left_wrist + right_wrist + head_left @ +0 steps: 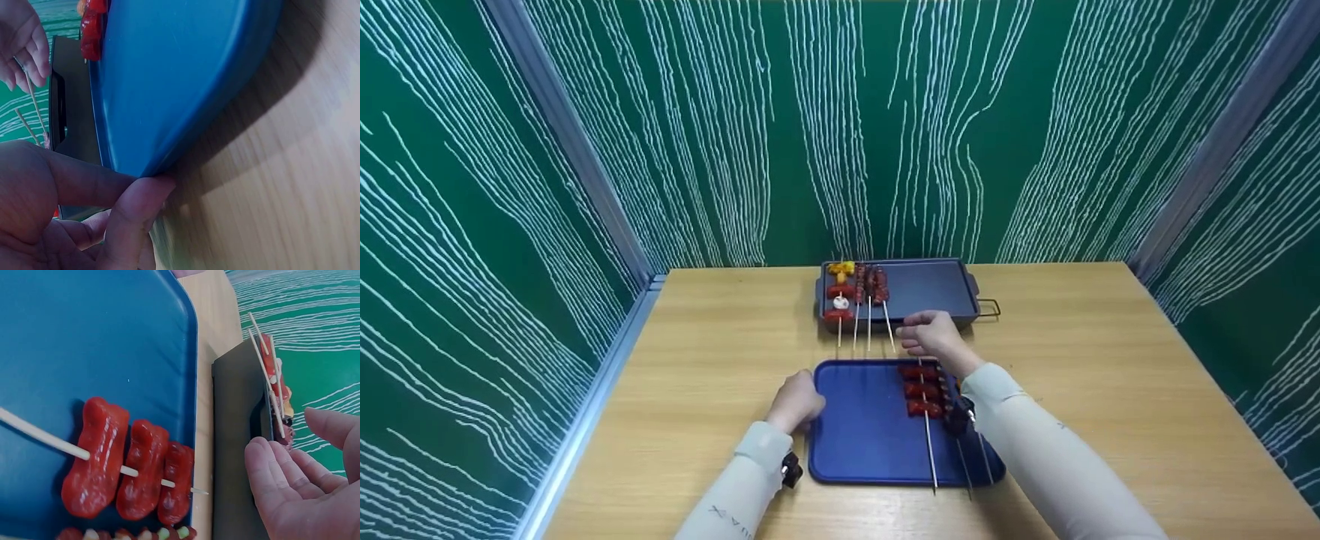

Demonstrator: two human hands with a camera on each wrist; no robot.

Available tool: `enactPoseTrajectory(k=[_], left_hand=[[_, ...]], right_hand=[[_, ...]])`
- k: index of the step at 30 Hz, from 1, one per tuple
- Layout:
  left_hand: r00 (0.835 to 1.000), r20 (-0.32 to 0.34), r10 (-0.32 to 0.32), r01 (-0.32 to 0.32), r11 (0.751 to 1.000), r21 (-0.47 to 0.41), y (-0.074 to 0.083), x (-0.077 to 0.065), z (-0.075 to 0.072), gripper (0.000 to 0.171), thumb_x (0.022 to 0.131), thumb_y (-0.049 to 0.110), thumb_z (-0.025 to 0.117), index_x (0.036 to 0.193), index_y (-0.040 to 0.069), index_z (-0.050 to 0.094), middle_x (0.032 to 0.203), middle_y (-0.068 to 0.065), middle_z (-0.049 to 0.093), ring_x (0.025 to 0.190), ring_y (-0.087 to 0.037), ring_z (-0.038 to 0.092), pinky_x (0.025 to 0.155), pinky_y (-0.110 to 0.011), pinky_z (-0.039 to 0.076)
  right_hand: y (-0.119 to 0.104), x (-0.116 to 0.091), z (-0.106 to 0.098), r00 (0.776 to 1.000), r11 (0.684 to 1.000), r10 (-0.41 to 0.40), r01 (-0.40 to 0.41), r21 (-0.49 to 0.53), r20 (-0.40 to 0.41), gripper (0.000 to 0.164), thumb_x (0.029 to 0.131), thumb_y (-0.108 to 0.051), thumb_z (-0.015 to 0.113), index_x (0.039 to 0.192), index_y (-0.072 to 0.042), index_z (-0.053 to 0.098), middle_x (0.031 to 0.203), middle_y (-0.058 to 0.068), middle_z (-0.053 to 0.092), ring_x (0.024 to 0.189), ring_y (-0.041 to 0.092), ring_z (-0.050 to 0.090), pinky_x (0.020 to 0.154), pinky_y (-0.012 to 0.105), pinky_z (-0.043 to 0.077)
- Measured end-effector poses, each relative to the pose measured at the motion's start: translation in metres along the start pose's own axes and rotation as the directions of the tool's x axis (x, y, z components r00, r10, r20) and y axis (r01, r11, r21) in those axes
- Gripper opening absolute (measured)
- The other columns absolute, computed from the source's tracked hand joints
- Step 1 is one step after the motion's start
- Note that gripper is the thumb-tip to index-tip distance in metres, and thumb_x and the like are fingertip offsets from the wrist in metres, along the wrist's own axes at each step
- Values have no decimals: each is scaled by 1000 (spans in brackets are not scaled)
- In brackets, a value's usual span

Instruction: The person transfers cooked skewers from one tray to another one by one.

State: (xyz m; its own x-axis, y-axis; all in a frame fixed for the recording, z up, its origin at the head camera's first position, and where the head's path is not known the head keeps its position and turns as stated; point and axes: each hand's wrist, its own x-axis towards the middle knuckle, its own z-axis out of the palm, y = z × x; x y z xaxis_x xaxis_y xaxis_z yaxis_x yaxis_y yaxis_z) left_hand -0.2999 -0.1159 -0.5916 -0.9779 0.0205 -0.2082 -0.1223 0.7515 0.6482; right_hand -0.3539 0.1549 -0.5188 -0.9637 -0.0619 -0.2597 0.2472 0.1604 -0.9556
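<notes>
My left hand pinches the left rim of a blue tray between thumb and fingers, as the left wrist view shows at the corner. My right hand hovers over the gap between the tray and a dark grill pan, its fingers relaxed and thumb apart in the right wrist view. Near it are the sticks of several meat skewers lying on the pan's left side. A skewer of three red sausages lies on the tray's right part. Further skewers beside it are partly hidden by my right wrist.
On the pan's far left lies a mixed skewer with yellow, red and white pieces. A wire handle juts out from the pan's right end. Green walls with white lines stand behind the wooden table.
</notes>
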Motion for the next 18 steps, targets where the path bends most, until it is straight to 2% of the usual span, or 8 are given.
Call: enactPoseTrajectory(k=[3, 5, 8, 12, 18], left_hand=[[1000, 16, -16, 16, 1000, 20, -12, 17, 9, 31, 88, 0, 56, 117, -7, 65, 100, -24, 69, 59, -31, 66, 42, -39, 55], [999, 22, -25, 25, 999, 25, -11, 17, 8, 33, 90, 1, 57, 121, -7, 65, 103, -23, 70, 62, -31, 66, 43, -39, 55], [999, 20, -29, 28, 999, 17, -3, 9, 2, 34, 90, -1, 58, 123, -8, 64, 105, -25, 70, 61, -32, 67, 42, -40, 55], [1000, 2, -22, 22, 1000, 18, 11, -7, -7, 32, 90, -3, 58, 121, -9, 64, 105, -25, 69, 61, -31, 67, 43, -37, 54], [1000, -7, -23, 23, 999, 40, 14, -14, -7, 32, 90, -3, 56, 121, -7, 64, 104, -23, 70, 55, -24, 62, 39, -30, 48]], right_hand=[[2, 4, 2, 1000, 999, 13, -13, 52, 6, 45, 100, 0, 70, 138, 17, 55, 91, 9, 72, 75, 14, 70, 74, 32, 69], [3, 7, 3, 1000, 996, 14, -15, 88, 14, 44, 100, 2, 69, 138, 18, 53, 83, 5, 65, 70, 12, 66, 70, 30, 67], [5, 10, 6, 1000, 993, 16, -19, 121, 25, 45, 101, 3, 67, 139, 20, 50, 79, 3, 59, 67, 11, 60, 68, 30, 65], [8, 14, 9, 999, 991, 18, -22, 135, 31, 45, 101, 3, 65, 140, 20, 49, 82, 5, 65, 69, 11, 66, 77, 34, 69], [10, 17, 15, 996, 986, 40, -52, 158, 73, 33, 102, 5, 60, 132, 16, 54, 87, 8, 68, 70, 13, 67, 83, 38, 70]])
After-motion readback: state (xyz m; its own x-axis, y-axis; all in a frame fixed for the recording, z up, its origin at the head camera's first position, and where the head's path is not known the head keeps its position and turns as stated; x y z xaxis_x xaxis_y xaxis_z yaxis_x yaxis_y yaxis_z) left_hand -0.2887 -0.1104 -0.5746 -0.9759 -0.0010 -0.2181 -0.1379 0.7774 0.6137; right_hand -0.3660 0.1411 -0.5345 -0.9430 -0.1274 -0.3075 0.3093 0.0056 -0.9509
